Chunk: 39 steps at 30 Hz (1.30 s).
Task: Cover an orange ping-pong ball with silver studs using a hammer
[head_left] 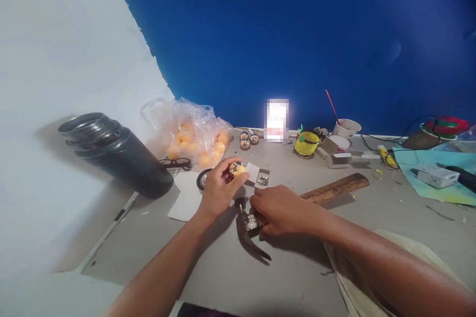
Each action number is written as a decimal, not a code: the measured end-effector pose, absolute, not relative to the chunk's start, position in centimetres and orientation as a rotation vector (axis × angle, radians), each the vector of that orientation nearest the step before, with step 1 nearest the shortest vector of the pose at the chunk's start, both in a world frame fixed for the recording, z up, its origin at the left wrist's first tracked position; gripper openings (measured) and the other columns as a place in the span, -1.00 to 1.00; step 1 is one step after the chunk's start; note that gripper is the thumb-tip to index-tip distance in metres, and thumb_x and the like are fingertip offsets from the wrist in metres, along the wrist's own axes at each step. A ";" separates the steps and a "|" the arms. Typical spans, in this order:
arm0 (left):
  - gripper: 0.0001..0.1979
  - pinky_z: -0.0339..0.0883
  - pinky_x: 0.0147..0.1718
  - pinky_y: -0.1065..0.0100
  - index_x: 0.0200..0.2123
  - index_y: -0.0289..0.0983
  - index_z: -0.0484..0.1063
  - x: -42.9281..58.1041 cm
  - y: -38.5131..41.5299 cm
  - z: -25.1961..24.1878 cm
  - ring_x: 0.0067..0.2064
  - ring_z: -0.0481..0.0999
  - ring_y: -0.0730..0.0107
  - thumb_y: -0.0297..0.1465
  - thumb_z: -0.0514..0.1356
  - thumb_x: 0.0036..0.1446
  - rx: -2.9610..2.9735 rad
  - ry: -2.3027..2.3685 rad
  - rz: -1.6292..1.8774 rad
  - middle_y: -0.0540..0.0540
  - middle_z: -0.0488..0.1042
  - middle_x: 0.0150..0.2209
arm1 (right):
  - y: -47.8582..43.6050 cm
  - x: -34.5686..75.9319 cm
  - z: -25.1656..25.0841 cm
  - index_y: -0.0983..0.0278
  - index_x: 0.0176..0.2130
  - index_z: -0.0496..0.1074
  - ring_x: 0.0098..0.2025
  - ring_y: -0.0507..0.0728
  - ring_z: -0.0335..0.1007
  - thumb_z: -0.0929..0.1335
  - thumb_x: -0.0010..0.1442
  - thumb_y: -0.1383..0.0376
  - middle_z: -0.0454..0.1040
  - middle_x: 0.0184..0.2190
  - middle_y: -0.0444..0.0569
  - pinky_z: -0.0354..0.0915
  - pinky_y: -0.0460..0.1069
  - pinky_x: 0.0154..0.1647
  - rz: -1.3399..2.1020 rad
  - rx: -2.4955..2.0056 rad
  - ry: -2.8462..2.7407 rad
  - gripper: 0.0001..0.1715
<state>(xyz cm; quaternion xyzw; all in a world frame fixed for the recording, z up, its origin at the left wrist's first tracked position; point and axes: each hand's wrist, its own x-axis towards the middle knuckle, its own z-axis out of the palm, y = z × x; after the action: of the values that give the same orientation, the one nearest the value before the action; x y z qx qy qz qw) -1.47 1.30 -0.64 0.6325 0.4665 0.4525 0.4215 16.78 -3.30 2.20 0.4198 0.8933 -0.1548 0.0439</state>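
Note:
My left hand (218, 190) is closed around a small orange ball (238, 168) with shiny studs on its top, held just above the grey table (297, 277). My right hand (283, 210) grips a claw hammer (248, 230) close to its dark head, which rests on the table; its wooden handle (336, 187) runs away to the right. Just beyond both hands lies a small open cardboard box (262, 179) with shiny bits in it.
A dark flask (119, 153) stands at left, with a clear bag of orange balls (193, 133) and black glasses (176, 162) behind it. White paper (186, 198), a yellow cup (307, 143), a white cup (346, 128), small boxes and a teal sheet (427, 173) lie about.

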 end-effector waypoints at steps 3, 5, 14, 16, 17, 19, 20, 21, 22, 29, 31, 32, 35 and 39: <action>-0.60 0.31 -0.37 0.41 -0.07 -0.24 0.54 -1.4 1.0 -0.7 -0.41 0.35 0.44 -0.17 0.38 0.07 1.666 1.203 1.111 0.00 0.47 -0.35 | -3.4 16.5 1.6 0.28 -0.25 0.47 -0.29 0.22 0.49 0.46 0.04 0.15 0.58 -0.25 0.07 0.05 0.01 -0.45 -0.444 1.257 2.772 -0.69; -0.62 0.34 -0.31 0.38 -0.07 -0.24 0.55 -1.3 0.8 -0.8 -0.37 0.39 0.41 -0.18 0.37 0.08 1.735 1.213 1.111 -0.03 0.51 -0.30 | -3.5 16.4 1.3 0.29 -0.24 0.48 -0.28 0.23 0.50 0.46 0.03 0.15 0.58 -0.24 0.08 0.09 0.01 -0.44 -0.454 1.241 2.780 -0.67; -0.71 0.37 -0.18 0.32 -0.12 -0.20 0.55 -0.7 0.0 -0.5 -0.26 0.52 0.27 -0.31 0.36 0.06 1.869 1.256 1.054 -0.06 0.61 -0.22 | -3.4 16.5 0.7 0.32 -0.18 0.50 -0.20 0.29 0.54 0.49 0.04 0.12 0.60 -0.14 0.14 0.24 0.02 -0.34 -0.589 1.235 2.770 -0.59; -0.78 0.36 -0.18 0.32 -0.18 -0.20 0.53 -0.6 0.0 -0.4 -0.25 0.51 0.27 -0.36 0.32 0.05 1.901 1.269 1.078 -0.05 0.59 -0.22 | -3.3 16.5 0.8 0.33 -0.15 0.50 -0.18 0.30 0.55 0.50 0.04 0.12 0.59 -0.12 0.15 0.26 0.02 -0.33 -0.615 1.232 2.762 -0.57; -0.81 0.36 -0.19 0.32 -0.21 -0.19 0.51 -0.6 0.0 -0.4 -0.27 0.49 0.29 -0.37 0.31 0.05 1.910 1.269 1.077 -0.03 0.56 -0.25 | -3.3 16.5 0.8 0.33 -0.13 0.50 -0.16 0.30 0.54 0.51 0.05 0.12 0.59 -0.12 0.15 0.27 0.02 -0.32 -0.626 1.229 2.756 -0.55; -0.85 0.34 -0.25 0.34 -0.24 -0.19 0.46 -0.5 0.0 -0.4 -0.34 0.44 0.34 -0.37 0.28 0.06 1.923 1.254 1.045 0.01 0.49 -0.32 | -3.3 16.4 0.9 0.33 -0.10 0.50 -0.14 0.30 0.54 0.51 0.05 0.12 0.59 -0.11 0.17 0.28 0.01 -0.30 -0.645 1.224 2.742 -0.53; -0.86 0.32 -0.28 0.36 -0.25 -0.19 0.43 -0.5 0.0 -0.5 -0.35 0.41 0.36 -0.36 0.26 0.08 1.925 1.242 1.026 0.03 0.45 -0.35 | -3.3 16.4 0.9 0.33 -0.09 0.49 -0.14 0.31 0.54 0.52 0.05 0.12 0.59 -0.11 0.18 0.28 0.01 -0.29 -0.651 1.218 2.741 -0.51; -0.87 0.31 -0.29 0.37 -0.25 -0.19 0.41 -0.4 0.0 -0.6 -0.36 0.39 0.38 -0.36 0.25 0.10 1.920 1.228 1.009 0.04 0.43 -0.35 | -3.3 16.4 0.9 0.34 -0.07 0.49 -0.13 0.31 0.54 0.52 0.05 0.12 0.59 -0.09 0.18 0.29 0.01 -0.28 -0.651 1.214 2.744 -0.49; -0.88 0.30 -0.30 0.38 -0.25 -0.19 0.39 -0.4 -0.1 -0.7 -0.36 0.39 0.39 -0.36 0.24 0.11 1.902 1.214 0.995 0.05 0.41 -0.35 | -3.3 16.4 0.8 0.34 -0.06 0.49 -0.12 0.32 0.54 0.53 0.05 0.11 0.59 -0.08 0.18 0.29 0.02 -0.28 -0.648 1.208 2.752 -0.47; -0.75 0.21 -0.47 0.42 -0.16 -0.21 0.38 -0.5 -0.1 -1.0 -0.50 0.31 0.51 -0.42 0.28 0.06 1.543 1.013 0.911 0.09 0.35 -0.42 | -3.2 16.5 0.1 0.34 -0.12 0.51 -0.21 0.31 0.57 0.53 0.02 0.06 0.60 -0.14 0.15 0.25 0.01 -0.39 -0.607 1.198 2.782 -0.47; -0.73 0.19 -0.49 0.44 -0.20 -0.21 0.38 -0.5 0.0 -0.9 -0.51 0.31 0.52 -0.35 0.34 0.03 1.413 0.932 0.938 0.10 0.35 -0.45 | -3.2 16.5 0.1 0.34 -0.16 0.53 -0.25 0.28 0.56 0.51 0.03 0.07 0.61 -0.16 0.14 0.23 0.01 -0.41 -0.601 1.190 2.787 -0.53; -0.71 0.17 -0.52 0.44 -0.22 -0.22 0.38 -0.4 0.1 -0.9 -0.52 0.31 0.51 -0.25 0.35 0.05 1.338 0.887 0.953 0.08 0.36 -0.46 | -3.3 16.6 0.2 0.33 -0.16 0.53 -0.26 0.27 0.56 0.51 0.04 0.08 0.61 -0.17 0.14 0.23 0.01 -0.41 -0.604 1.188 2.786 -0.55; -0.55 0.11 -0.61 0.44 -0.32 -0.23 0.39 -0.2 0.2 -0.9 -0.57 0.30 0.49 0.07 0.22 0.12 1.141 0.827 0.989 0.04 0.36 -0.52 | -3.0 17.1 1.1 0.30 -0.22 0.55 -0.31 0.22 0.52 0.49 0.05 0.06 0.62 -0.24 0.08 0.19 -0.01 -0.41 -0.702 1.157 2.751 -0.60; -0.53 0.02 -0.67 0.46 -0.47 -0.25 0.38 -0.2 0.5 -1.1 -0.67 0.22 0.52 0.04 0.14 0.20 1.141 0.965 0.982 0.04 0.31 -0.65 | -1.5 18.9 2.4 0.22 -0.26 0.58 -0.29 0.15 0.47 0.35 0.25 0.10 0.62 -0.28 -0.01 0.11 -0.03 -0.40 -0.758 1.536 2.749 -0.71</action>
<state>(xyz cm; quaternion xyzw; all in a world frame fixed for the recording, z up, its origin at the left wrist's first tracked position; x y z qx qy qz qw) -0.23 0.47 -1.05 0.4975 0.4206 0.4280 0.6264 18.95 -1.48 2.38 0.4737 0.8477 -0.2337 -0.0488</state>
